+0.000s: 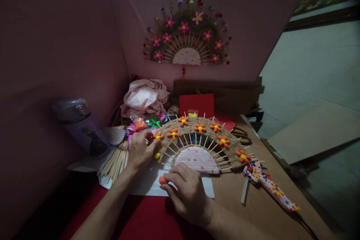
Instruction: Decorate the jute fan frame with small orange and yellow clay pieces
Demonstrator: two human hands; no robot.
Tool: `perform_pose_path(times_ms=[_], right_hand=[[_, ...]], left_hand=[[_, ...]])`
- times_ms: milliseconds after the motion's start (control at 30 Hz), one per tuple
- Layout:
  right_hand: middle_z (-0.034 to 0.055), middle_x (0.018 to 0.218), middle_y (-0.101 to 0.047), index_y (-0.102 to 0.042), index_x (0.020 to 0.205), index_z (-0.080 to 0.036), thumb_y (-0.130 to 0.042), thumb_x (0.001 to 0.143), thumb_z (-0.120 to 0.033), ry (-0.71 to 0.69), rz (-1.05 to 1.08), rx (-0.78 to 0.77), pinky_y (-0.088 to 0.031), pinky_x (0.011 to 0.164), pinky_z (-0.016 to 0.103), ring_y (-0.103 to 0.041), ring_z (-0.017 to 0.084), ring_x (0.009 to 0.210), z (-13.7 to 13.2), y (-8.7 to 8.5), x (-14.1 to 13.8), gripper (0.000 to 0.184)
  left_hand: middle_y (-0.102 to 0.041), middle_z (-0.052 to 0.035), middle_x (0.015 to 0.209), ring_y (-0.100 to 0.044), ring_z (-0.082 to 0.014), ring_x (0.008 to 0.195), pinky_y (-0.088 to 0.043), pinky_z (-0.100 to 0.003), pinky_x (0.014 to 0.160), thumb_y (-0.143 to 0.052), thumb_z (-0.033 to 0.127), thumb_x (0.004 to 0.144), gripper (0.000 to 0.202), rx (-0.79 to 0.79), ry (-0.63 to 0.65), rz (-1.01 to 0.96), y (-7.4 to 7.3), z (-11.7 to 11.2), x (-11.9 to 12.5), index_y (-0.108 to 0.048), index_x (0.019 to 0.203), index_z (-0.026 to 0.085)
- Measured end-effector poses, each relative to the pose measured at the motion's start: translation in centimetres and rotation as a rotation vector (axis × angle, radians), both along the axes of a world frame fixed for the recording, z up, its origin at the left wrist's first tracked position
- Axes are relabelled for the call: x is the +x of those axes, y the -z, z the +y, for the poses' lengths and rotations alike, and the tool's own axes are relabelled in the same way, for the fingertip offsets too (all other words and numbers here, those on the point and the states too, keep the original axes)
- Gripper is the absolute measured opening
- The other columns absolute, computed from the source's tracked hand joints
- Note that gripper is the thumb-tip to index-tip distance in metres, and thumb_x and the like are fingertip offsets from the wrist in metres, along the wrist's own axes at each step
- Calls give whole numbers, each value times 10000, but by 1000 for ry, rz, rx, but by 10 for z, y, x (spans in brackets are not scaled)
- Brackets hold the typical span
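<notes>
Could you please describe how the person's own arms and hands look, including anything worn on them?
The left hand and right hand are bare, without gloves, and no rings are visible. The left forearm and right forearm show no sleeve, watch or bracelet in view. Finer details are too dim to tell.

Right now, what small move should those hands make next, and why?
Probably pinch a petal-sized bit off the orange lump held in the right hand: the yellow ball at the lower left of the fan looks bare, while the other yellow centres in view are ringed by orange petals.
</notes>
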State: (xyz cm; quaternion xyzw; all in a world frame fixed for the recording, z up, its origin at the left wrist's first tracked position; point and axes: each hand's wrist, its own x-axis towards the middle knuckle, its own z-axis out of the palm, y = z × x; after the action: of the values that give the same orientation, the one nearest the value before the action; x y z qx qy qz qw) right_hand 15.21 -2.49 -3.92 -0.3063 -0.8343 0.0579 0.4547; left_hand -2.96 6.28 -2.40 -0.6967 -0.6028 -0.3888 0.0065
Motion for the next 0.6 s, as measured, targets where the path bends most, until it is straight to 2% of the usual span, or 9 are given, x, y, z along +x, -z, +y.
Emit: perform_pose_path(times_ms=[100, 200, 267, 300, 367, 433, 500, 600], right_hand=[[71, 785, -605, -606, 903, -149, -555, 829, -165, 6, 8, -10, -446, 620, 314, -543, 184, 732, -1, 0, 0, 91], [74, 822, -615, -590, 927, -159, -549, 842, -163, 21, 41, -29, -462, 648, 316, -555, 185, 763, 0, 2, 0, 95], [74, 855, -621, -573, 956, -165, -536, 852, -153, 39, 88, -40, -478, 683, 318, -568, 183, 794, 1, 3, 0, 111], [71, 860, -623, -566, 962, -168, -528, 857, -149, 54, 116, -47, -483, 696, 316, -574, 180, 801, 2, 4, 0, 113], [60, 843, -622, -560, 950, -176, -508, 867, -144, 92, 166, -62, -490, 698, 305, -582, 172, 791, 6, 5, 0, 103], [54, 821, -617, -558, 938, -180, -497, 871, -149, 132, 203, -76, -491, 673, 293, -584, 171, 770, 9, 6, 1, 96], [60, 830, -615, -553, 946, -182, -492, 868, -148, 162, 229, -83, -489, 660, 293, -581, 177, 774, 11, 7, 2, 105], [65, 845, -608, -544, 942, -184, -485, 851, -110, 179, 255, -88, -486, 679, 303, -574, 183, 791, 13, 7, 4, 131]], left_hand=[[-636, -42, 797, -531, -224, 798, -405, -346, 706, -644, 420, 734, 236, 24, -25, 4, -2, -2, 1, -601, 820, 204], [-634, -54, 836, -525, -239, 868, -397, -376, 784, -624, 390, 763, 209, 183, -99, -53, -9, -10, 0, -599, 837, 196], [-619, -47, 806, -533, -216, 827, -409, -352, 770, -596, 364, 792, 175, 250, -64, -156, -14, -21, 2, -595, 814, 191], [-609, -30, 764, -539, -187, 753, -424, -318, 715, -575, 350, 810, 157, 214, 27, -233, -16, -27, 5, -595, 804, 195], [-608, -12, 709, -539, -152, 646, -428, -276, 619, -531, 338, 839, 170, 34, 262, -338, -19, -38, 12, -609, 785, 197], [-636, -25, 741, -561, -150, 657, -435, -265, 600, -535, 329, 836, 170, -124, 480, -348, -20, -47, 20, -634, 827, 191], [-646, -34, 765, -566, -149, 660, -437, -261, 591, -572, 317, 815, 163, -236, 621, -340, -20, -52, 27, -645, 881, 188], [-650, -45, 782, -580, -156, 704, -455, -275, 642, -589, 280, 805, 132, -318, 728, -422, -20, -53, 33, -660, 856, 182]])
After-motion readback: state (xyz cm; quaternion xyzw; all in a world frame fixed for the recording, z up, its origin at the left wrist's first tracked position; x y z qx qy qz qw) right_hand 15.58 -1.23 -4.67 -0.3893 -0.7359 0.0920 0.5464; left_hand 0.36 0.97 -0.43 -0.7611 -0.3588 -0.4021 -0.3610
